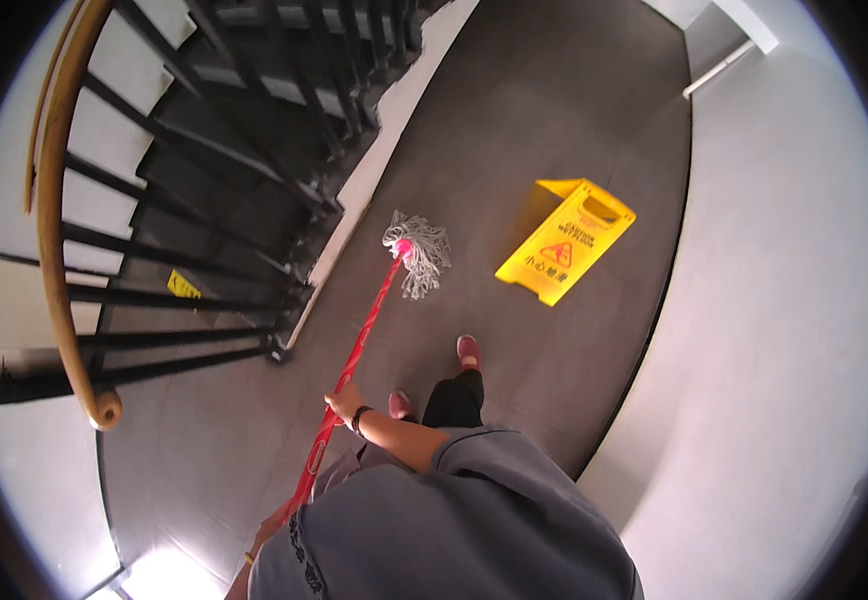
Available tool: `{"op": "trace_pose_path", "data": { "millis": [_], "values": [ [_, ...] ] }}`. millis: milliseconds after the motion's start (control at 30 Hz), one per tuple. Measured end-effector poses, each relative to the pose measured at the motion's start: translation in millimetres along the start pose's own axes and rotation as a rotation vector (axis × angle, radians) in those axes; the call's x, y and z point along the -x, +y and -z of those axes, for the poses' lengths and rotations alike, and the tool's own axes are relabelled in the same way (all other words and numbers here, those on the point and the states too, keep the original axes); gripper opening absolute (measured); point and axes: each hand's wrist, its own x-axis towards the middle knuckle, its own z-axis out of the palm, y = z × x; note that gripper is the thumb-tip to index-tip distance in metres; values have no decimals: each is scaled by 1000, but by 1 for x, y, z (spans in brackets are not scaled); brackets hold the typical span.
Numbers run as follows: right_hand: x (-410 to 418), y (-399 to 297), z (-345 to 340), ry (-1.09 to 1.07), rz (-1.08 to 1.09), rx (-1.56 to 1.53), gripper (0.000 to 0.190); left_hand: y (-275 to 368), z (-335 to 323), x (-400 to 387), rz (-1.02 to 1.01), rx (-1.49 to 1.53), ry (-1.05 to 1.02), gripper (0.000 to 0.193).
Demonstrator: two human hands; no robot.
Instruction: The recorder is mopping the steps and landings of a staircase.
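A string mop reaches from beside my body out to the dark floor, its red handle [360, 346] slanting away from me. Its grey-white string head [428, 255] lies spread on the floor around a pink socket [403, 247]. Partway along the handle, my right hand [345, 403] grips it; a dark beaded bracelet is on that wrist. Lower in the view, my left hand [275, 520] holds the handle near its upper end, partly hidden by my grey shirt. A yellow wet-floor sign [567, 244] stands to the right of the mop head.
Left, a staircase [216, 142] has black balusters [171, 245] and a curved wooden handrail [51, 187]. Another yellow sign [183, 285] shows beyond the balusters. A white wall [764, 300] bounds the floor [539, 97] on the right. My red shoes [468, 351] are below.
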Motion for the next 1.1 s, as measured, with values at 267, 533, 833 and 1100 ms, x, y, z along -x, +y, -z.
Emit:
{"op": "trace_pose_path", "data": {
  "millis": [267,533,833,1100],
  "values": [
    [-65,-180,108,152,53,-586,13,125,12,-212,295,882,-422,46],
    [-206,-416,381,236,226,-668,8,420,-24,-471,319,857,-350,46],
    [-256,-513,702,497,352,-872,15,664,-91,-673,65,134,-442,58],
    [-222,-449,776,727,47,-612,29,663,-132,-720,-548,-481,-348,52]
  ]
}}
